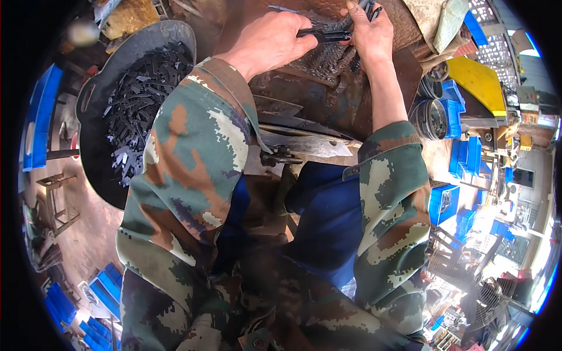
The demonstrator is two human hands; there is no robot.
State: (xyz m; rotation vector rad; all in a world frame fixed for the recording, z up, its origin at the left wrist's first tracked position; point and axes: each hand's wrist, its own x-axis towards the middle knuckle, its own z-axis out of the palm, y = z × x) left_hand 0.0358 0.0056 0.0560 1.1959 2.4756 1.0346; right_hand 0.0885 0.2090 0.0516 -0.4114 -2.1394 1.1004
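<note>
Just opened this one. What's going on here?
A person in camouflage sleeves has both hands over a brown, grimy work surface. The left hand grips thin dark strips that reach across toward the right hand, which also holds dark strips near the picture's top edge. To the left, a big black basin holds a heap of dark flat pieces. Blue bins stand off to the right.
</note>
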